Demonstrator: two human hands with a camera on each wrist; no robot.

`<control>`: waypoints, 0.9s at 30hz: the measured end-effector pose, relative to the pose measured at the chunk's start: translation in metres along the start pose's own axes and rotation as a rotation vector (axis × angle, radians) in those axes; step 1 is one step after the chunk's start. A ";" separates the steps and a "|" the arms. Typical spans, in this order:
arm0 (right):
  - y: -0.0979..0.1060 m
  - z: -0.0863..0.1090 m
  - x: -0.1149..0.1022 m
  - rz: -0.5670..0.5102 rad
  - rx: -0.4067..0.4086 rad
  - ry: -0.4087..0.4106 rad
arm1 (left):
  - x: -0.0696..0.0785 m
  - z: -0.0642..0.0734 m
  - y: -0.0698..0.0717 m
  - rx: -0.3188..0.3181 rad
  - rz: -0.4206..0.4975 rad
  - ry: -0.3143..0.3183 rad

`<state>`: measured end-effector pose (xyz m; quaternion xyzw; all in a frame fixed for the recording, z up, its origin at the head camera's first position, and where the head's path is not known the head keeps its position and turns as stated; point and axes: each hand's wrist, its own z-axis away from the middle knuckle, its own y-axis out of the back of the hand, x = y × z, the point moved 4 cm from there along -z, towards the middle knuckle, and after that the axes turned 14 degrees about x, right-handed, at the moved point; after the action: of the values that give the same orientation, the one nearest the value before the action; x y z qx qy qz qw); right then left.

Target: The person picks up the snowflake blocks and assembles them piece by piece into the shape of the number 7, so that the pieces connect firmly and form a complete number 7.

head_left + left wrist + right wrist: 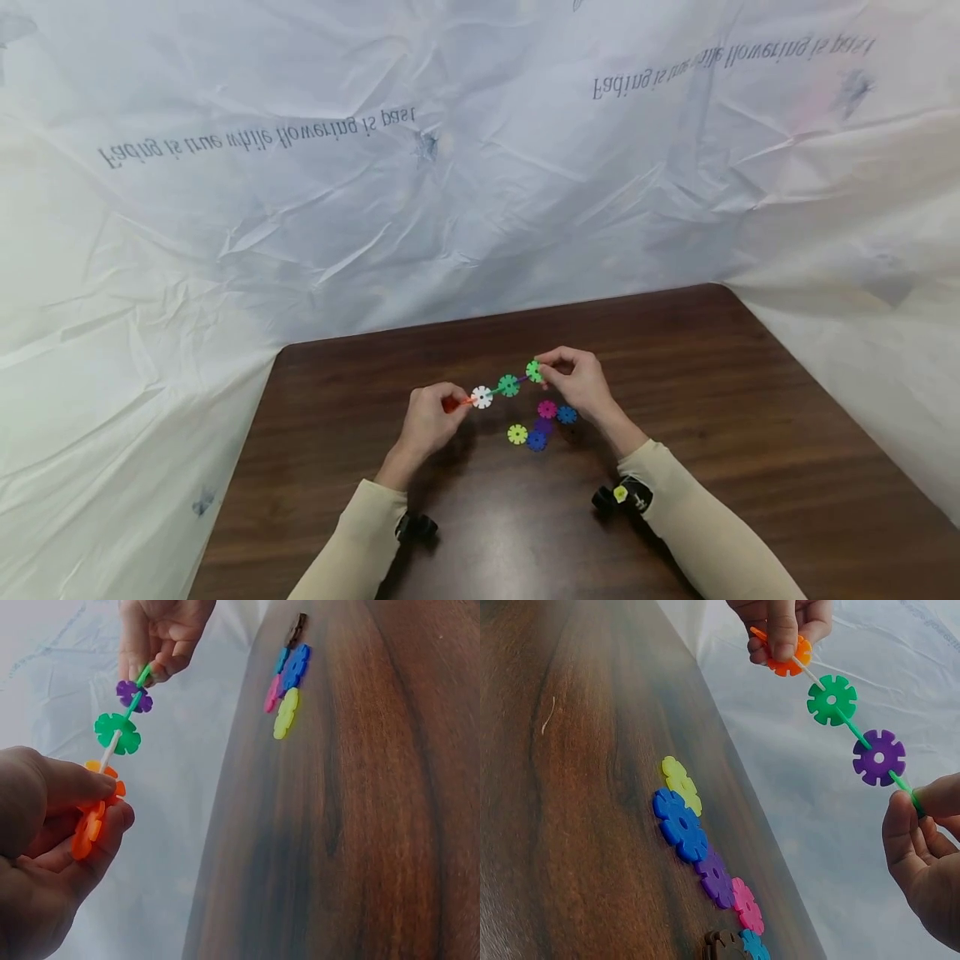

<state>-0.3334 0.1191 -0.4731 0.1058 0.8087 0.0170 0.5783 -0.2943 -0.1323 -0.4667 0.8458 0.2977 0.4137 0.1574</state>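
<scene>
Beige sleeves point(352, 533) and black wrist devices point(416, 527) are nearest; both sleeves run out of sight below. Printed sheet point(375, 233), behind the table point(750, 417): two lines read "Fading is true while flowering is past", letters inverted; a fold distorts "while" on the right. One mark at the top edge is cut off, unreadable.

Disc chain point(825, 709): held above the table, between the hands. Left hand point(431, 421): thumb and fingers pinch orange discs point(88, 829), partly covering them. Right hand point(581, 383): thumb and fingers pinch the light green disc point(532, 372) at the opposite end. Between: white disc point(482, 397), green disc point(509, 385), purple disc point(866, 769).

On the table, nearer the person: yellow disc point(676, 778), blue disc point(673, 817), violet disc point(714, 881), pink disc point(747, 906), light blue disc point(754, 946). Whether these interlock, I cannot tell. One dark brown disc point(726, 946) nearly vanishes against the wood from above.
</scene>
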 end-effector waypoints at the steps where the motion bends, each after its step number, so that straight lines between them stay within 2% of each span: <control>1: -0.001 0.001 0.000 0.004 -0.004 0.006 | 0.000 0.002 0.000 -0.014 -0.004 -0.005; 6: -0.003 0.003 -0.001 0.018 -0.005 0.028 | 0.000 0.005 -0.003 -0.055 -0.001 -0.033; 11: 0.000 0.002 -0.001 0.017 0.009 0.008 | 0.001 0.003 -0.004 -0.019 0.013 -0.040; 18: 0.003 -0.001 0.004 -0.060 -0.003 -0.066 | -0.001 0.001 -0.006 -0.006 0.035 0.020; 27: 0.002 -0.002 0.005 -0.115 -0.032 -0.096 | -0.002 0.000 -0.003 0.011 0.036 -0.006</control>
<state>-0.3365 0.1218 -0.4765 0.0505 0.7845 -0.0086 0.6180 -0.2963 -0.1310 -0.4699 0.8530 0.2845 0.4124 0.1461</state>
